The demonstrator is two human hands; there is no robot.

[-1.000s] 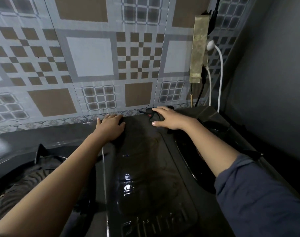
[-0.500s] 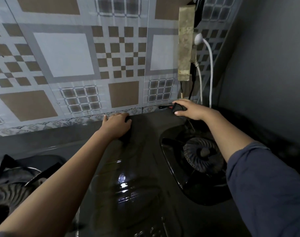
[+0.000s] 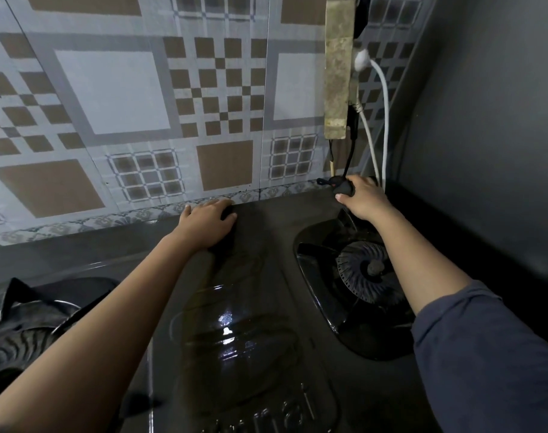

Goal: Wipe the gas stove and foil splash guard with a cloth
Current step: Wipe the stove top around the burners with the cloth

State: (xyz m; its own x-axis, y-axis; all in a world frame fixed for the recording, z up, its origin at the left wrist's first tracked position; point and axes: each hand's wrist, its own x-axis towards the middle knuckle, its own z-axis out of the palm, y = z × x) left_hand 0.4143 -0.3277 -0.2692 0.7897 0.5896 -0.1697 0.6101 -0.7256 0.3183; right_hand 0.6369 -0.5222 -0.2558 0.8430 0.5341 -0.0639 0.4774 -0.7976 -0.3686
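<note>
Head view shows your cloth (image 3: 340,188) as a small dark wad at the back right corner of the gas stove (image 3: 266,276), right against the foot of the foil splash guard (image 3: 126,98). It looks soft, limp and light, so I judge it would bunch and slide out from under a flat palm. Keep it gathered in the fist, then spread it a little before you press it on the foil, which is thin and likely to crease under a hard push.

Your right hand (image 3: 365,200) has its fingers (image 3: 361,182) curled tight round the wad, thumb beneath it. Your left hand (image 3: 207,225) lies palm down at the stove's back edge, between the left burner (image 3: 26,326) and the right burner (image 3: 369,270). Its fingers are loosely bent and grip nothing I can make out. A dark patch sits under the fingertips, and I cannot tell whether it is cloth or shadow.

Mind the white cable (image 3: 383,126) hanging just beside your right hand.
</note>
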